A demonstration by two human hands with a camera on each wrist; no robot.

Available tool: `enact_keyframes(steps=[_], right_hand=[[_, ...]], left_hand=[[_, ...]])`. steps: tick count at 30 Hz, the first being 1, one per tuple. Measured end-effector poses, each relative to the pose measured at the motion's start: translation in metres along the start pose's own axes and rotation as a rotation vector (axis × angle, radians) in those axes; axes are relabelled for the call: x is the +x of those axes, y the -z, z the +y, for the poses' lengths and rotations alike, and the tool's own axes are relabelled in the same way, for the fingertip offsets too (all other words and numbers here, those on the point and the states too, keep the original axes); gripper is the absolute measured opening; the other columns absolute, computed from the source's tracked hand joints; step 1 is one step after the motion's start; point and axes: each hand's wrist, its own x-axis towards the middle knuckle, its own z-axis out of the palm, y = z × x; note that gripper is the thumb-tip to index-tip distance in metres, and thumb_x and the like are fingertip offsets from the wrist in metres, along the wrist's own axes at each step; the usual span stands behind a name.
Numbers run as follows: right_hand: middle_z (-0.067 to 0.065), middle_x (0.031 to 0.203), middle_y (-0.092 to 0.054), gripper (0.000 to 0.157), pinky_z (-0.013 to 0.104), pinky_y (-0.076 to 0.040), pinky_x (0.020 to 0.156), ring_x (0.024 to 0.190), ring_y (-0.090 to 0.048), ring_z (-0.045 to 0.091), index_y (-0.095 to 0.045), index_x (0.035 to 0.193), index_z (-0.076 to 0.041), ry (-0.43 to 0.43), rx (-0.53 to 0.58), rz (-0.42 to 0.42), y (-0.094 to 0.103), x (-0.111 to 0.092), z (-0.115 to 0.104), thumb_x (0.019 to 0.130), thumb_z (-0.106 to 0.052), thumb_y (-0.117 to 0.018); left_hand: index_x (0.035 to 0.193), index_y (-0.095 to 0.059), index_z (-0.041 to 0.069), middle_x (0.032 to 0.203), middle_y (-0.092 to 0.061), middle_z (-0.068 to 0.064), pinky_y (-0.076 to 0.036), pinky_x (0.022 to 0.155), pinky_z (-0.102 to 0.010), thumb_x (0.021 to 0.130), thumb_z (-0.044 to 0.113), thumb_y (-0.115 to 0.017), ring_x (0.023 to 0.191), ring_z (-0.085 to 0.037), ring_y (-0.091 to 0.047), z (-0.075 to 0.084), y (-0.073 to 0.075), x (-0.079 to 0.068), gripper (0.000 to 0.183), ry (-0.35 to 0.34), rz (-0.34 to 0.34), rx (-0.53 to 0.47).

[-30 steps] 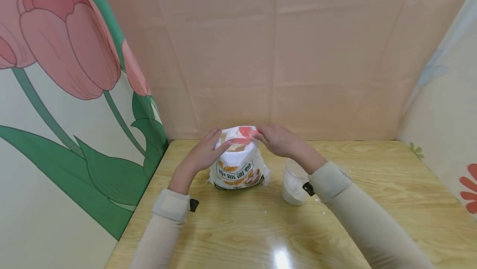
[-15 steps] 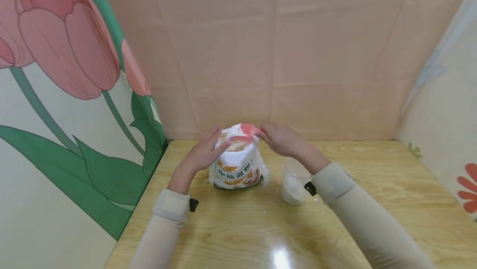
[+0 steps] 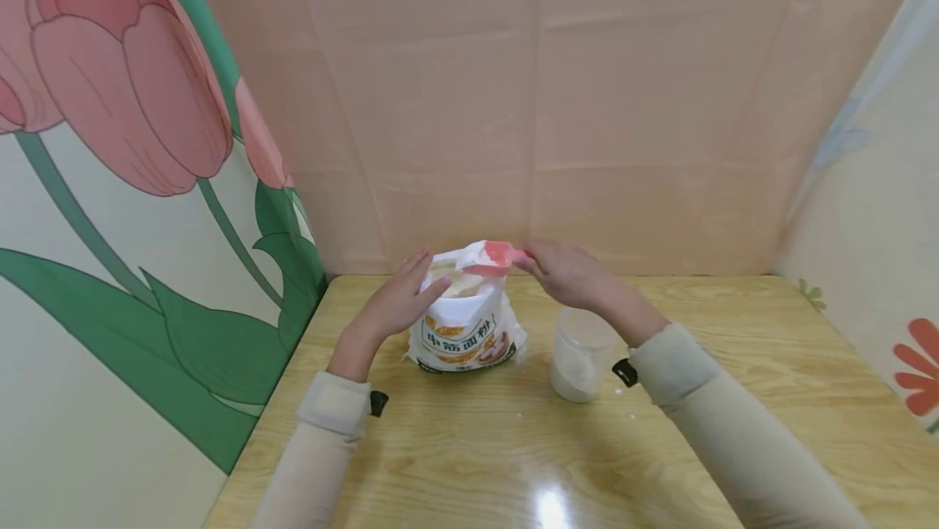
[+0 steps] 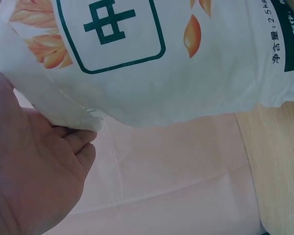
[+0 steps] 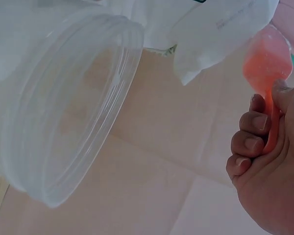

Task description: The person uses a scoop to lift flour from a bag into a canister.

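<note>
A white flour bag stands open-topped on the table, printed with Chinese characters. My left hand holds its left rim, thumb over the front edge; in the left wrist view the fingers bend at the bag's edge. My right hand grips the handle of a pink-red scoop, fingers curled round it in the right wrist view. White flour fills the scoop, which hovers over the bag's right rim. Below my right forearm stands a clear plastic jar, uncapped, with flour in its lower part.
The light wooden table carries a few white specks near the jar. A plain pinkish-beige cloth hangs behind it. On the left is a panel with painted tulips, and a pale panel with flowers stands on the right.
My right hand has lifted the scoop with flour up out of the bag's mouth and moved it slightly right. The left hand stays on the bag's rim.
</note>
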Motion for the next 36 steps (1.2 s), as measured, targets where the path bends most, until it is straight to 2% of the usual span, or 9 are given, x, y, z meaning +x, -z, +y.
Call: enact_keyframes(steps=[6,13,16,25,36], right_hand=[[0.003,0.075,-0.048,0.034,0.038,-0.042,0.071,0.074,-0.049,0.022,-0.053,0.088,-0.011,-0.014,-0.008,0.002,0.007,-0.011,0.006,0.109,-0.037,-0.045],[0.002,0.075,-0.047,0.035,0.036,-0.040,0.068,0.073,-0.047,0.020,-0.054,0.090,-0.010,-0.028,0.004,0.010,0.011,-0.029,0.017,0.109,-0.037,-0.044],[0.002,0.076,-0.049,0.036,0.036,-0.040,0.069,0.073,-0.047,0.019,-0.055,0.090,-0.009,-0.024,0.000,0.015,0.012,-0.036,0.021,0.109,-0.037,-0.044],[0.001,0.076,-0.048,0.034,0.035,-0.039,0.068,0.072,-0.045,0.018,-0.055,0.089,-0.011,-0.044,-0.011,0.027,0.015,-0.062,0.037,0.109,-0.036,-0.044],[-0.001,0.077,-0.049,0.029,0.034,-0.039,0.067,0.072,-0.045,0.016,-0.056,0.091,-0.011,-0.064,-0.024,0.046,0.023,-0.097,0.053,0.109,-0.032,-0.048]], left_hand=[[0.162,-0.021,0.007,0.170,-0.013,-0.008,-0.014,0.126,-0.046,0.104,0.060,-0.040,0.157,-0.023,-0.009,-0.001,-0.001,0.001,0.081,-0.003,0.006,-0.007],[0.162,-0.020,0.007,0.170,-0.012,-0.007,-0.013,0.126,-0.046,0.099,0.073,-0.033,0.157,-0.024,-0.009,-0.002,0.001,0.001,0.093,-0.005,-0.004,-0.002],[0.162,-0.020,0.008,0.170,-0.012,-0.006,-0.013,0.126,-0.046,0.098,0.075,-0.032,0.157,-0.022,-0.007,-0.003,0.001,0.000,0.093,-0.002,-0.005,-0.005],[0.161,-0.021,0.003,0.170,-0.012,-0.011,-0.012,0.126,-0.048,0.104,0.059,-0.039,0.157,-0.024,-0.007,0.000,0.001,0.000,0.081,-0.010,-0.003,-0.015],[0.161,-0.021,0.004,0.170,-0.011,-0.010,-0.013,0.126,-0.048,0.103,0.062,-0.038,0.157,-0.024,-0.007,-0.001,0.000,0.000,0.084,-0.009,-0.009,-0.016]])
